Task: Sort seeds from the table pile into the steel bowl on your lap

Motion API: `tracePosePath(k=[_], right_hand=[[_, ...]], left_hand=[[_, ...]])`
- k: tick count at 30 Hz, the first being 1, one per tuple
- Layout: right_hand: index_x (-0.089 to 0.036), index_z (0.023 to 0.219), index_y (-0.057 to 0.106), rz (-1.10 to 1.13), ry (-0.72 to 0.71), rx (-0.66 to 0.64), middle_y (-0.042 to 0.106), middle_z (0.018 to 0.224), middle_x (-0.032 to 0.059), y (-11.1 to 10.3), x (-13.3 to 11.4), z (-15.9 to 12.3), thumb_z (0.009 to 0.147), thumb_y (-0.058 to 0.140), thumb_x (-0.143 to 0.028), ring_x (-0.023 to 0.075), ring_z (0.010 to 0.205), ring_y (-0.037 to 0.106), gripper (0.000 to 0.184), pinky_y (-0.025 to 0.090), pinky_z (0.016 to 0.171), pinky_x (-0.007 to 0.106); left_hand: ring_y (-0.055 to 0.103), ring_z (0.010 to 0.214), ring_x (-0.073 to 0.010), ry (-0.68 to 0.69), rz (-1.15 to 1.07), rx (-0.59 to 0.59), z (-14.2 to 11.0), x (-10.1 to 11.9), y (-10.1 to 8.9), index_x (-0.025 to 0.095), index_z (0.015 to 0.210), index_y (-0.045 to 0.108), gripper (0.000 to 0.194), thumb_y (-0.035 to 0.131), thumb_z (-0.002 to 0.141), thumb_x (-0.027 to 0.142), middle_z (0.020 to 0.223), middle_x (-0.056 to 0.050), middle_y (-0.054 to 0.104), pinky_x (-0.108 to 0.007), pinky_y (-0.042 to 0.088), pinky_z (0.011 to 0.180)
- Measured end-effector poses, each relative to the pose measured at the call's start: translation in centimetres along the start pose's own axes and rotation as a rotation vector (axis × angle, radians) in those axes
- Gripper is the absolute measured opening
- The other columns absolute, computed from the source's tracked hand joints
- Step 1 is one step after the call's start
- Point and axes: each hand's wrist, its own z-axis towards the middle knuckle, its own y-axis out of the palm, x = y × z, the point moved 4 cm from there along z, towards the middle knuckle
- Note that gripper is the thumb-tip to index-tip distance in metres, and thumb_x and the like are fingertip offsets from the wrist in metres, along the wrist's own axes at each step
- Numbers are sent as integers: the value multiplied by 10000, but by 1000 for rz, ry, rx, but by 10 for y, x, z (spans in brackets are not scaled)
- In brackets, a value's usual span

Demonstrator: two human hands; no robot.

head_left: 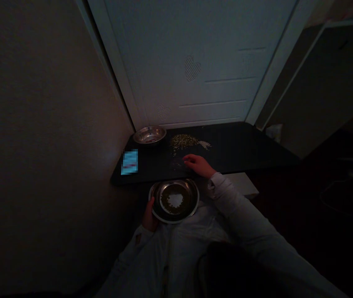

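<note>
Head view: left hand (149, 216) grips metal bowl (192, 198), mouth upward; hold of right hand (199, 164) unclear

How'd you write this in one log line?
left hand: holding near bowl | right hand: at black tabletop, grip unclear | grain pile: beside far bowl

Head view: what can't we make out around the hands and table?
- Right hand: whether it grips anything; dim light, fingertips too small.
- Left hand: fingers beneath the near bowl, hidden by the bowl.
- Pile on the table: what the pieces are; too small and dark.
- Blue rectangle: its markings; pixelated.
- White box: one end, hidden by the right sleeve.
</note>
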Motion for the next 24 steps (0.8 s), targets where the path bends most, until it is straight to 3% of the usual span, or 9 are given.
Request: tracePosePath(k=[4, 9, 14, 18, 24], right_hand=[[-162, 880, 565, 65, -6, -33, 530, 611, -21, 2, 0, -2, 684, 463, -307, 82, 556, 459, 264, 351, 548, 209], [-154, 866, 558, 107, 16, 21, 506, 594, -27, -1, 3, -2, 676, 463, -312, 76, 536, 435, 264, 341, 531, 202], [-157, 815, 559, 142, 38, 46, 480, 579, -36, -3, 5, -4, 657, 463, -290, 73, 526, 414, 228, 327, 517, 197], [-158, 781, 555, 182, 73, 76, 456, 550, -46, -6, 3, -6, 647, 453, -275, 77, 532, 414, 205, 320, 520, 198], [-163, 712, 556, 146, 90, 172, 471, 567, -44, -12, 2, -7, 627, 434, -233, 80, 545, 414, 164, 313, 535, 200]], left_hand=[[478, 1031, -203, -14, 17, 12, 3, -3, -5, 192, 791, 613, 217, 472, 687, 321, 819, -31, 665, -334, 324, 914], [485, 1020, -222, -58, 5, 0, 2, -5, -5, 183, 760, 616, 229, 463, 691, 340, 804, -46, 667, -352, 336, 905], [482, 1024, -203, 17, 23, 60, 0, -2, -6, 195, 736, 617, 180, 471, 697, 294, 748, -24, 670, -329, 324, 916], [480, 1024, -193, -28, -20, 9, 4, -5, -7, 173, 792, 614, 228, 438, 722, 299, 769, -30, 668, -324, 319, 920], [480, 1025, -186, -59, -49, 32, 5, -7, -7, 176, 811, 615, 225, 451, 717, 299, 782, -25, 669, -317, 318, 921]])
